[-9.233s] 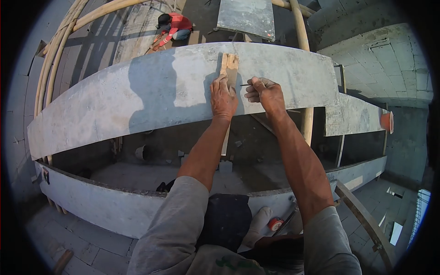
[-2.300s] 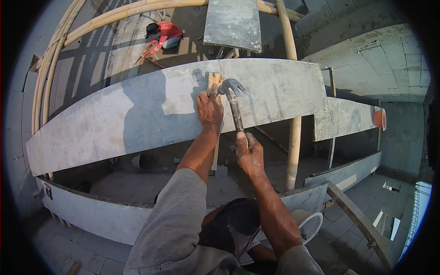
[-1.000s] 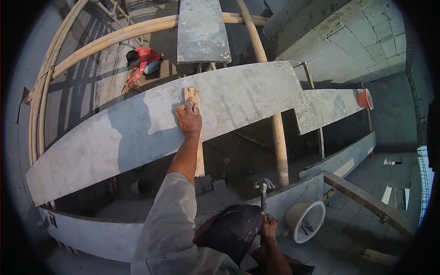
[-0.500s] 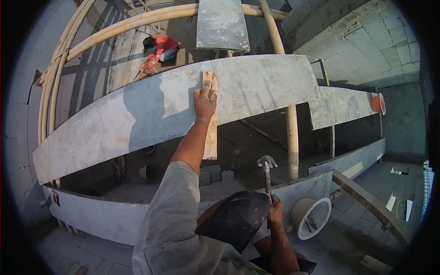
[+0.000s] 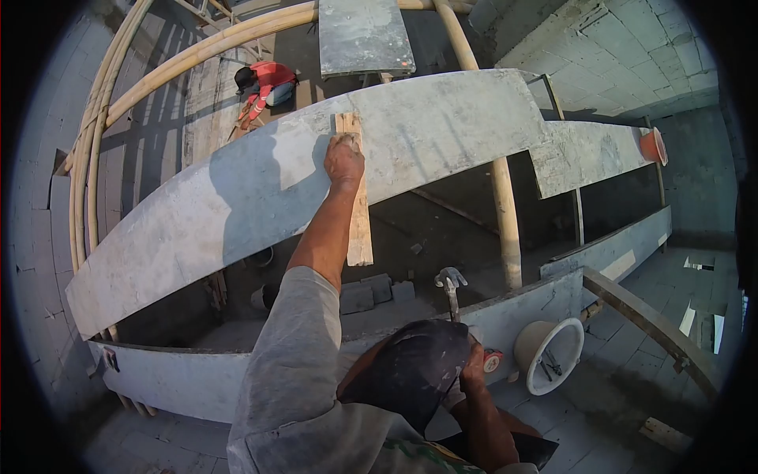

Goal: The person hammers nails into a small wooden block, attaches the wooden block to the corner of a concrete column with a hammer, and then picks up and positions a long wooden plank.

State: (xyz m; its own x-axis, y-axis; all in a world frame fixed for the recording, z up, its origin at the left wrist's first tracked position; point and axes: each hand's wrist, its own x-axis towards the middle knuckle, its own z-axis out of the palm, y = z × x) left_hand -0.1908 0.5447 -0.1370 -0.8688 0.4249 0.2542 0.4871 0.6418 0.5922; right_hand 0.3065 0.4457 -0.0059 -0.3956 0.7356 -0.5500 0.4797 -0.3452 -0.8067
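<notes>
My left hand (image 5: 344, 160) is stretched out ahead, its fingers wrapped round the upper part of a short wooden board (image 5: 360, 229). The board lies across a long, curved grey panel (image 5: 466, 110), and its lower end sticks out past the panel's near edge. Close to my body, my right hand (image 5: 472, 365) grips a claw hammer (image 5: 452, 281) with the head up; dark cloth partly covers the handle. A red tape measure (image 5: 492, 361) shows right beside this hand; whether the hand touches it I cannot tell.
A white bucket (image 5: 545, 357) with tools inside stands at my right. An orange bucket (image 5: 653, 147) sits at the panel's far right end. Bamboo poles (image 5: 505, 229) cross the frame. Below the panel is a deep gap. A person in red (image 5: 268, 83) crouches beyond.
The view has shifted slightly. My left hand still holds the board on the panel. The hammer sits a little lower against the dark cloth, and the tape measure has come into sight.
</notes>
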